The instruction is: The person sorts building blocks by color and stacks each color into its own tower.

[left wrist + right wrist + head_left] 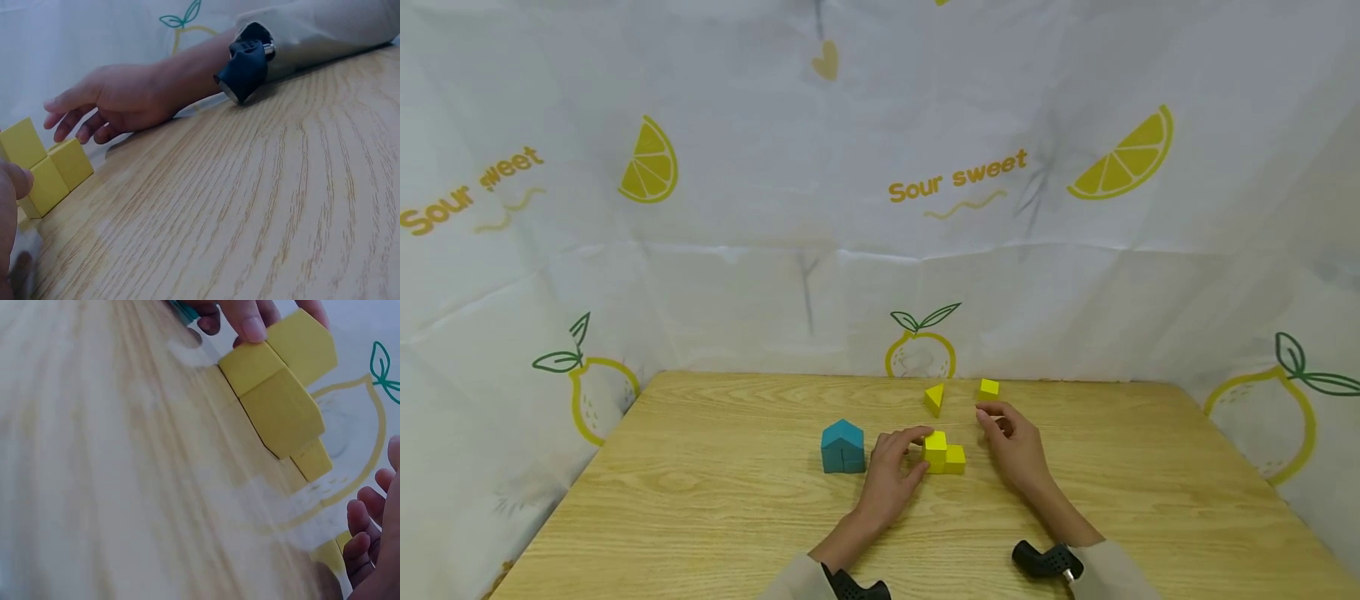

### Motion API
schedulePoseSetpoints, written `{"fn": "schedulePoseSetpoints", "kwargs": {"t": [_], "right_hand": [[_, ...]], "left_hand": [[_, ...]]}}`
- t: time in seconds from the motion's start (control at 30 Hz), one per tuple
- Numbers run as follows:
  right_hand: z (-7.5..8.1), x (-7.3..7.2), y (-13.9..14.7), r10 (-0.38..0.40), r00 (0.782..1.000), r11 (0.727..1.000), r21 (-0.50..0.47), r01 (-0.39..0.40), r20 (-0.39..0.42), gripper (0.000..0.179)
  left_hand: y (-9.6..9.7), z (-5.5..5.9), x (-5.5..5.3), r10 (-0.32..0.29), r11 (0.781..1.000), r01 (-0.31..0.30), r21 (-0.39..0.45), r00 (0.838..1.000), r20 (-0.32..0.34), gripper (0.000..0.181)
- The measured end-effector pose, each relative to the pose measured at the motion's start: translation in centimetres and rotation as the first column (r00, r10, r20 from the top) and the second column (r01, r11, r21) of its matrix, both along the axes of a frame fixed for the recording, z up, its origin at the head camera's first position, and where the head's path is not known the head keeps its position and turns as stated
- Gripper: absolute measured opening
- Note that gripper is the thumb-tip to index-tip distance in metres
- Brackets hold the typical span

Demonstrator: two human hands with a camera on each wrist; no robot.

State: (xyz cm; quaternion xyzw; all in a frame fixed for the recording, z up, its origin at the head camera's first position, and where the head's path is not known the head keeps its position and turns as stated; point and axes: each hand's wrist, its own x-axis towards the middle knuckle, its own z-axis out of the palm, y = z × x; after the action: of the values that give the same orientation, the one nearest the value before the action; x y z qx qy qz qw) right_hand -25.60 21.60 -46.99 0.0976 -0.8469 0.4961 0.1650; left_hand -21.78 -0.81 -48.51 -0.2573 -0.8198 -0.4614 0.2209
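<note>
My left hand (891,475) pinches the upper yellow cube (935,444) of a small stack, fingers behind and thumb in front. That cube sits on a lower yellow block (45,187), and a second yellow block (954,459) stands against its right side. In the right wrist view the left thumb (253,328) touches the stack near the joint between upper and lower blocks. My right hand (1017,446) is held right of the stack, fingers loosely bent and holding nothing. Just beyond its fingertips lies a separate yellow cube (989,389).
Left of my left hand stands a blue house-shaped block group (842,447) with a peaked top. A yellow triangular block (934,399) sits behind the stack. The wooden table (700,500) ends at a white lemon-print curtain (737,308) at the back.
</note>
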Motion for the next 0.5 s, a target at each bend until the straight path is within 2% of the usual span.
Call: {"fn": "schedulePoseSetpoints", "kwargs": {"t": [0.13, 0.3, 0.5], "right_hand": [[-0.1, -0.5, 0.6, -0.056, 0.998, 0.998, 0.005, 0.056, 0.006, 0.038], [-0.2, -1.3, 1.2, -0.071, 0.997, 0.997, 0.012, 0.071, 0.0, 0.046], [0.0, -2.2, 1.9, -0.072, 0.993, 0.997, 0.005, 0.072, 0.099, 0.06]], "left_hand": [[0.0, 0.1, 0.1, -0.01, 1.0, 0.009, 0.006, 1.0, 0.021, 0.047], [0.0, 0.2, 0.2, -0.009, 1.0, 0.009, 0.003, 0.999, 0.038, 0.046], [0.0, 0.1, 0.1, -0.004, 1.0, 0.004, 0.004, 1.0, 0.025, 0.047]]}}
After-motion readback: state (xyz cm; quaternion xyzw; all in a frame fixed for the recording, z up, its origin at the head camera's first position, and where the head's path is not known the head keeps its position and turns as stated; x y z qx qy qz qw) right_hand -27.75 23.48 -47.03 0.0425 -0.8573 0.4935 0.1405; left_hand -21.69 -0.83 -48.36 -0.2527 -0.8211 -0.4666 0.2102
